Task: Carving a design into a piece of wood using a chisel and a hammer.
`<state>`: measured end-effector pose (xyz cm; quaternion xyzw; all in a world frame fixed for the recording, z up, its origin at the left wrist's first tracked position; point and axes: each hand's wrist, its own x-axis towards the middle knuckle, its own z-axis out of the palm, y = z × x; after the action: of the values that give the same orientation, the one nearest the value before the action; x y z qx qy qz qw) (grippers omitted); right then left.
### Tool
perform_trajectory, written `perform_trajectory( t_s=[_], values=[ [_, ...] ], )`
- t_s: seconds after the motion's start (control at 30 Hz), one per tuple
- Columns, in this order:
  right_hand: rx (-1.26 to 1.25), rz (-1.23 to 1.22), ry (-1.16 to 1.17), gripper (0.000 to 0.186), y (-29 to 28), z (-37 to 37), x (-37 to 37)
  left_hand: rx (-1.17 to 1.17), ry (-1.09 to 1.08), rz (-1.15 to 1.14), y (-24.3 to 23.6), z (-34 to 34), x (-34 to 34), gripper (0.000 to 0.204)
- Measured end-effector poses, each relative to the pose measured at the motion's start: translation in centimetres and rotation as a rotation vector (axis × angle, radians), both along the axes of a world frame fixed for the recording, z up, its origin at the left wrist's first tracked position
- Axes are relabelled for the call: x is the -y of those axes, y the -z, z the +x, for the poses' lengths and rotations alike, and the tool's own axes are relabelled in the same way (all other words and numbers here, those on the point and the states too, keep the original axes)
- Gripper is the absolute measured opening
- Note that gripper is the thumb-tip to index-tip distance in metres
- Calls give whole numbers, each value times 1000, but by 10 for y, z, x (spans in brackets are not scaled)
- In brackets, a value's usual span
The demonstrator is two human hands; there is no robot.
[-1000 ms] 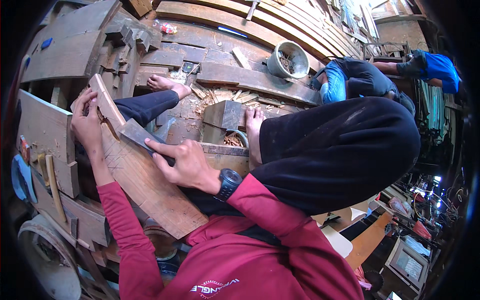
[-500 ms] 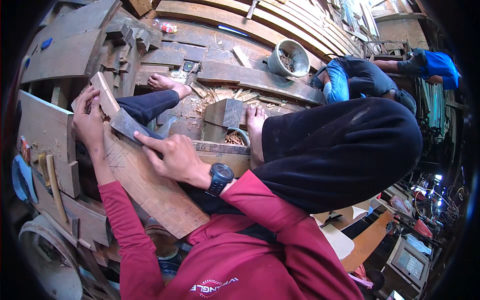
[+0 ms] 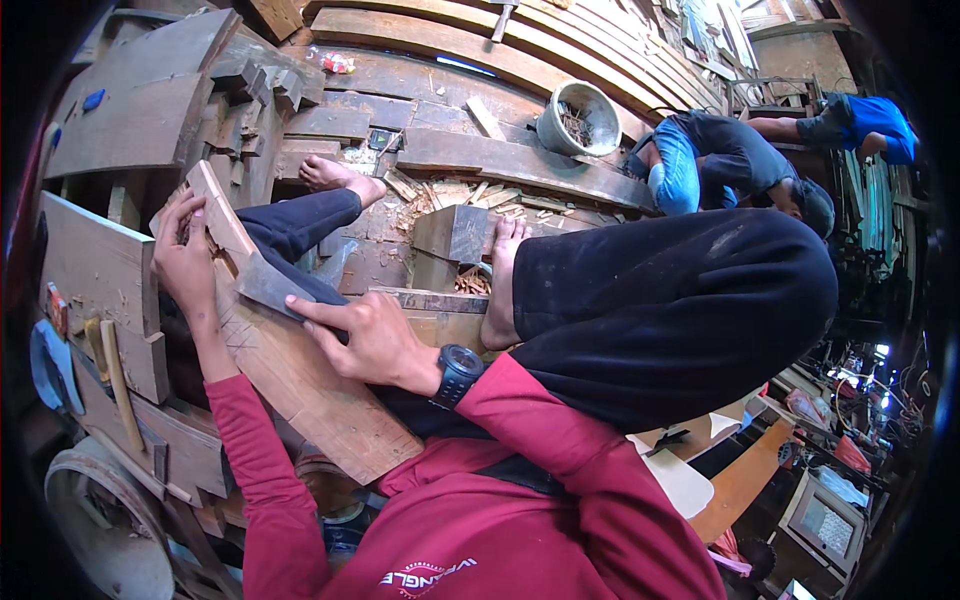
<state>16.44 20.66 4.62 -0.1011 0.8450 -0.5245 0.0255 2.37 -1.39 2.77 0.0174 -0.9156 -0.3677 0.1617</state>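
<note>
My left hand (image 3: pixel 187 262) steadies the far end of a narrow, light wooden strip (image 3: pixel 222 210), fingers bent against its left side. My right hand (image 3: pixel 380 345), below a dark wristwatch (image 3: pixel 459 370), grips a flat grey metal blade (image 3: pixel 268 283), with the index finger stretched along it. The blade's far edge meets the near end of the strip. Beneath both lies a broad, curved wooden board (image 3: pixel 310 375) with pencil lines, running from my left hand back to my lap. The blade's handle, if any, is hidden under my right hand.
A squared wood block (image 3: pixel 449 232) stands between my bare feet, with wood chips (image 3: pixel 425 205) around it. Beyond are a grey bucket (image 3: pixel 578 120) and long planks (image 3: pixel 430 35). A crouching person (image 3: pixel 735 150) is at the far right. Wooden-handled tools (image 3: pixel 122 385) rest at the left.
Both hands, the strip and the blade have shifted slightly right and toward me. The grips look the same. The crouching person's head has moved a little.
</note>
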Motion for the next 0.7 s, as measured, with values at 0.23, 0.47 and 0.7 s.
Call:
perform_trajectory(
  t_s=[0.23,0.47,0.7],
  values=[
    [-23,-73,-34,40,9,-22,10,-17,0,-18,1,-4,-3,13],
    [72,-107,-138,48,7,-13,-4,3,-25,-3,-5,-3,-1,14],
    [153,-85,-112,48,5,-17,-6,-6,-4,-25,0,-1,-3,14]
  ],
)
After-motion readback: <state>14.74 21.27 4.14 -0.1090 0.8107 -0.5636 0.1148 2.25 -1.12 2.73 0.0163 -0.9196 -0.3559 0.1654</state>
